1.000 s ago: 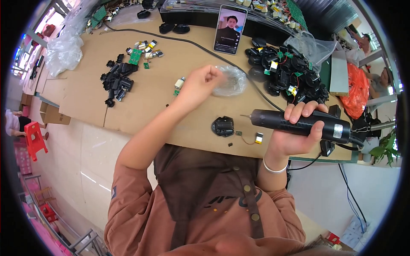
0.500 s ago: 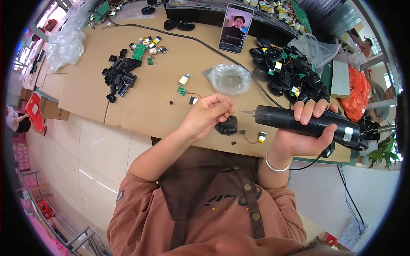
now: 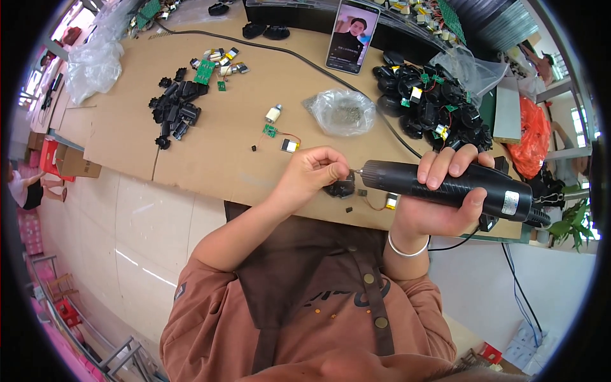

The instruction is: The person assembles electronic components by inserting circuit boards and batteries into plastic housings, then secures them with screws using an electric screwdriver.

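My right hand (image 3: 445, 197) is wrapped round a black electric screwdriver (image 3: 407, 180), held level with its bit pointing left. At the bit's tip my left hand (image 3: 321, 170) is pinched closed. Whatever lies between those fingertips is too small to make out. Just below them a rounded black plastic housing (image 3: 342, 187) rests on the cardboard, partly hidden by the left hand. To its right are a tiny green circuit board (image 3: 362, 192) and a small silver-and-yellow battery (image 3: 391, 201) on thin wires.
Beyond my hands lies a clear plastic bag (image 3: 344, 113) of tiny parts. A heap of black housings (image 3: 423, 95) fills the right, black parts (image 3: 175, 108) the left. A phone (image 3: 352, 37) stands at the back. A black cable (image 3: 299, 62) crosses the cardboard (image 3: 223, 149).
The screwdriver has moved left in my right hand, and its bit now meets my left fingertips. My left hand stays pinched, slightly lower.
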Tool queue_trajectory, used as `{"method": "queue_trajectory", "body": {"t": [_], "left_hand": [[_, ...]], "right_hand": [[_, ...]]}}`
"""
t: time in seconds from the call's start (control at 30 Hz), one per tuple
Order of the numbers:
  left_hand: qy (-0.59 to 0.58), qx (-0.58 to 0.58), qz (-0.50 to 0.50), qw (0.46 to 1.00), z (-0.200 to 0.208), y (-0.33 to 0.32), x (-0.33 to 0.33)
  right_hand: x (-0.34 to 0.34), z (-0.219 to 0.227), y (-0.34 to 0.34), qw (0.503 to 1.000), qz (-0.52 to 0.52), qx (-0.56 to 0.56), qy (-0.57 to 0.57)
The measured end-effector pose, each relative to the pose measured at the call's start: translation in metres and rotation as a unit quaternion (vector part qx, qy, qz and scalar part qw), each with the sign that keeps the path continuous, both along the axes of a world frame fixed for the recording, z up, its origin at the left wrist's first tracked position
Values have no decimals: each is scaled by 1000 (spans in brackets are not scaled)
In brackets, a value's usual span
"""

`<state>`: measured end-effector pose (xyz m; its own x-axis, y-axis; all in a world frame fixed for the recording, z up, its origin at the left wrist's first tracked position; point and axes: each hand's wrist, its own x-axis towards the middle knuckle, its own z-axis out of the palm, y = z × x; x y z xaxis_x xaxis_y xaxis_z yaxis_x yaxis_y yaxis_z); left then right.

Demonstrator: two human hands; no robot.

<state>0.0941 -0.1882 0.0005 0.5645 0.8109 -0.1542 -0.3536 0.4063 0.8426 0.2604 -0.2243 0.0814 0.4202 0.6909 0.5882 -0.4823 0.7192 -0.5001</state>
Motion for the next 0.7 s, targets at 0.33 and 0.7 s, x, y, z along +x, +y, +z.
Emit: {"method": "queue_trajectory", "body": {"t": [0.33,0.7], "left_hand": [[75,71,10,995,2,0,-7],[30,-29,-40,998,-13,-6,-11]], "right_hand": [[-7,-1,-5,999,5,-11,-49],[-10,-8,-4,999,-2,-18,-43]]}}
